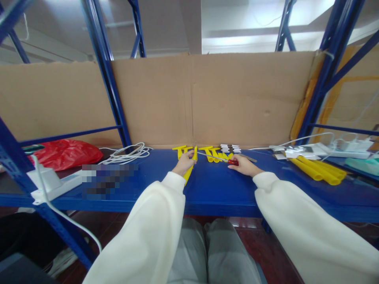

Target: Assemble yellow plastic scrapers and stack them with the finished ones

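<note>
My left hand (184,162) is closed around a yellow plastic T-shaped tool (188,174), held upright and tilted over the blue shelf. In my right hand (244,165) is a screwdriver (233,162) with a red handle. Its long metal shaft points left, toward the yellow tool; whether the tip touches it I cannot tell. Behind my hands lie several more yellow T-shaped tools (209,154) and short yellow pieces (222,156). A stack of small black-and-white pieces (230,148) sits just beyond my right hand.
Yellow tubes (318,169) and a white power strip (352,148) lie at the right. On the left are a coiled white cable (130,153), a red plastic bag (69,153) and another power strip (63,185). Cardboard (231,98) walls off the back between blue posts (108,75).
</note>
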Available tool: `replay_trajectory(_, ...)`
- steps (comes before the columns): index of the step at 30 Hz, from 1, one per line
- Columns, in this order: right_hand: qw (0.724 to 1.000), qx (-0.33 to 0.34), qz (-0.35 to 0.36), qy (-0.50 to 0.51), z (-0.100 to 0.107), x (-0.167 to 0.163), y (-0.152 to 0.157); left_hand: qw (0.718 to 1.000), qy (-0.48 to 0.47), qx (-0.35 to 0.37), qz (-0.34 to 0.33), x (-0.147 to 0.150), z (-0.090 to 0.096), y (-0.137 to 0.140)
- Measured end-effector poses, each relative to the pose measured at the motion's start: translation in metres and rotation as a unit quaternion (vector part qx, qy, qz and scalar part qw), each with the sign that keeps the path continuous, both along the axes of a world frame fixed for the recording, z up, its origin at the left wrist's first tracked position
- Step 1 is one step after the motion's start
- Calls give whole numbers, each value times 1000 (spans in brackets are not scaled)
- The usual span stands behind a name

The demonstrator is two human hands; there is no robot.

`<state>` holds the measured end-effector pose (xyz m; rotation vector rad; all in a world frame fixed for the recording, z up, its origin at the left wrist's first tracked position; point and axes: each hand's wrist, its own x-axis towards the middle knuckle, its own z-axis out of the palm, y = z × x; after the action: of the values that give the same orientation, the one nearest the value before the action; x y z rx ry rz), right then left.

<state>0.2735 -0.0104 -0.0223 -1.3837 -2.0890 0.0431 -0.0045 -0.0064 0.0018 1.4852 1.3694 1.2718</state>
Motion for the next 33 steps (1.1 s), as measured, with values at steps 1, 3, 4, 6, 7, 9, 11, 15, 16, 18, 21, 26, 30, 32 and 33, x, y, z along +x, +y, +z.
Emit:
replay_trajectory(1, 1000, 1, -10, 1, 0, 0, 0, 1000, 2, 0, 0, 0, 0, -1)
replay_trajectory(3, 1000, 8, -15, -4, 1, 0, -1, 1000, 4, -1, 0, 0, 1, -2)
replay_trajectory(4, 1000, 13, -11, -5, 2, 0, -1, 1000, 4, 1, 0, 0, 1, -2)
replay_trajectory(6, 1000, 26, 3, -7, 5, 0, -3, 1000, 2, 2, 0, 0, 1, -3)
replay_trajectory(7, 999, 29, 12, -8, 6, 0, -3, 1000, 2, 2, -1, 0, 1, -3)
replay_trajectory(9, 999, 22, 27, -7, 7, 1, -4, 1000, 2, -2, -2, 1, 1, -3)
replay_trajectory(11, 999, 4, 33, 4, 5, 1, -3, 1000, 5, -5, -1, 1, 2, -3)
replay_trajectory(15, 998, 0, 27, 54, -2, 4, 4, 1000, 12, -2, 4, 1, 3, -4)
replay_trajectory(16, 998, 4, 28, 65, -3, 5, 5, 1000, 16, -1, 4, 1, 3, -5)
replay_trajectory(18, 996, 8, 34, 78, -5, 6, 7, 1000, 30, -1, 1, 0, 4, -5)
replay_trajectory(21, 996, 8, 45, 81, -3, 7, 7, 998, 58, 2, -8, 1, 3, -6)
replay_trajectory(26, 997, -19, 47, 63, -1, 7, 6, 996, 82, -8, -22, 3, -2, -10)
replay_trajectory(30, 996, -9, 40, 83, -4, 7, 8, 994, 100, -20, -40, 3, 0, -15)
replay_trajectory(32, 995, 3, 33, 94, -5, 7, 8, 993, 107, -22, -47, 3, 1, -17)
replay_trajectory(33, 995, 6, 31, 98, -5, 7, 8, 993, 108, -21, -48, 3, 2, -17)
